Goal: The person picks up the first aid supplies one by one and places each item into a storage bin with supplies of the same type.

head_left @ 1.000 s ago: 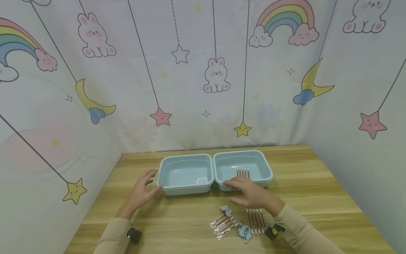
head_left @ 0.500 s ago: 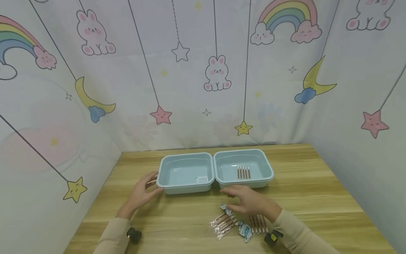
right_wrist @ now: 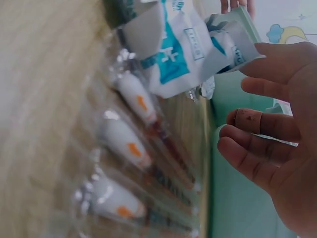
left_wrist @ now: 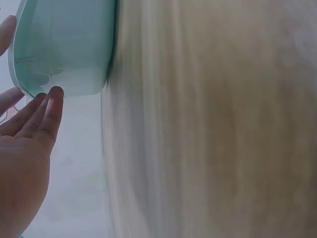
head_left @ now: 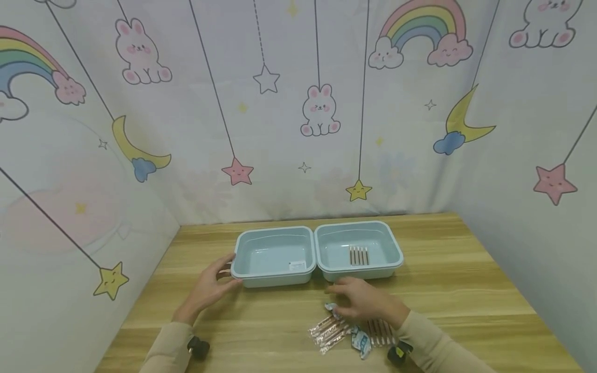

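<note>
1. Although another crumpled packet lies close by, the upper packet (head_left: 330, 307), blue and white, is the one nearest the right hand (head_left: 364, 300): in the head view it sits on the tabletop (head_left: 261, 331) just off the thumb, to the hand's left, its long axis slanting from far left to near right.
2. Right is plainly the nearer hand; its thumb and fingers (right_wrist: 245, 144) are loosely bent and spaced apart, nothing visible between them. At the right wrist the thumb's tip overlaps a packet's edge, but contact cannot be told.
3. Closer to the person lies the lower packet (head_left: 360, 342), on a similar slant, between the silvery-wrapped sticks (head_left: 328, 331) on its left and a row of brown sticks (head_left: 381, 334) on its right.
4. Only the right wrist view shows white stick ends with orange marks inside clear wrap, and legible blue printing; the head view alone gives the whole layout.
5. Beyond the right hand, the right bin (head_left: 359, 273) carries a matching stick row (head_left: 358, 256); next to it stands the left bin (head_left: 275, 282).
6. Well apart from the packets, the left hand (head_left: 207, 292) spans the left bin's near-left corner; its wrist view shows straight fingers at the outer wall, held wide of the thumb.
</note>
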Motion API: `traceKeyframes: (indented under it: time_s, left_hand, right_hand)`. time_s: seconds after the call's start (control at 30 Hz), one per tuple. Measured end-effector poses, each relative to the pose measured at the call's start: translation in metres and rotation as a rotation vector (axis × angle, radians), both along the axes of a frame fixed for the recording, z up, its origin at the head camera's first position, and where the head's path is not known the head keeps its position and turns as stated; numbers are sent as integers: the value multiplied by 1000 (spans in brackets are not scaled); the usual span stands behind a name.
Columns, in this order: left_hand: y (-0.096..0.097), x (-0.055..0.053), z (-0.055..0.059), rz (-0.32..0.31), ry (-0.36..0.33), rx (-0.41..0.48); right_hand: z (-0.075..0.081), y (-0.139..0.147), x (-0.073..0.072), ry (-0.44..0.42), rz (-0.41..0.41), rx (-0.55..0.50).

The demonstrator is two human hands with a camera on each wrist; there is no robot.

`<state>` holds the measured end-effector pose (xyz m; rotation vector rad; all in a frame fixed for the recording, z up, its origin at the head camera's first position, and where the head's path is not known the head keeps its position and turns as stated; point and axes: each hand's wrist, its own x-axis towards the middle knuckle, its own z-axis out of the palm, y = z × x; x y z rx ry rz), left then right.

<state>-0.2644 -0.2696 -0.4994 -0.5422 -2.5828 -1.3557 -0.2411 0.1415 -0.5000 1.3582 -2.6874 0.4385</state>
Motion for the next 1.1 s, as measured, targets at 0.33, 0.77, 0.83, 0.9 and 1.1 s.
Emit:
traceKeyframes:
  time_s: [0.33, 0.77, 0.83, 0.9, 1.1]
  left_hand:
    - [-4, -4, -10, 19, 27, -31]
    - [-2, -4, -6, 18, 10, 15]
    - [-3, -4, -7, 18, 9, 7]
    - [-3, -4, -7, 20, 11, 4]
    - [-3, -4, -8, 36, 13, -19]
  right_hand:
    - [-7, -4, 1, -56, 64, -6]
    - [-8, -7, 0, -100, 83, -23]
    - [-8, -7, 0, -98, 77, -20]
    - [-8, -7, 0, -104, 65, -13]
    - [-8, -6, 0, -123, 42, -8]
